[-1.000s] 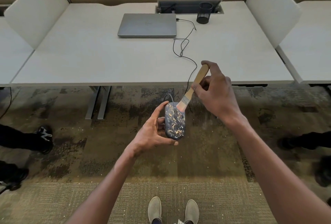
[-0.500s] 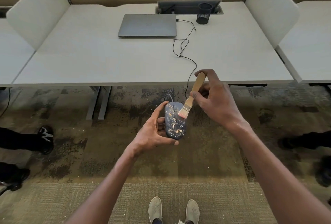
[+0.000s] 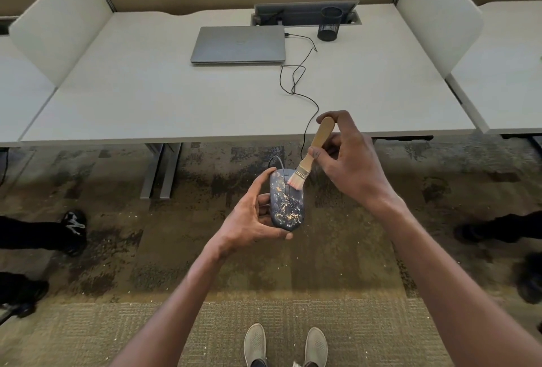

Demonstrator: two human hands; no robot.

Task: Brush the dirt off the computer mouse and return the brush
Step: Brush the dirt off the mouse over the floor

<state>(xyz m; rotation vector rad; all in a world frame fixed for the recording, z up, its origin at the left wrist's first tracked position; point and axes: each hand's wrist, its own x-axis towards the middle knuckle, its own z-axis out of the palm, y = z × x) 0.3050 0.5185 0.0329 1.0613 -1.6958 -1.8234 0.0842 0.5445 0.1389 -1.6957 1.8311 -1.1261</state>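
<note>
Carpet [image 3: 88,322] in front of desk [image 3: 176,103]. Left hand [image 3: 252,217] fingers curled round mouse [image 3: 286,204], held in air; right hand [image 3: 349,161] pinches brush [image 3: 308,161], bristles on mouse front. Lots of specks left; brush return pending.

One computer mouse [image 3: 286,204] and one brush [image 3: 311,155] counted in front of the desk [image 3: 146,97], two hands [image 3: 249,220] seen, one laptop [image 3: 238,44] and one pen cup [image 3: 330,24] counted on the desk.
</note>
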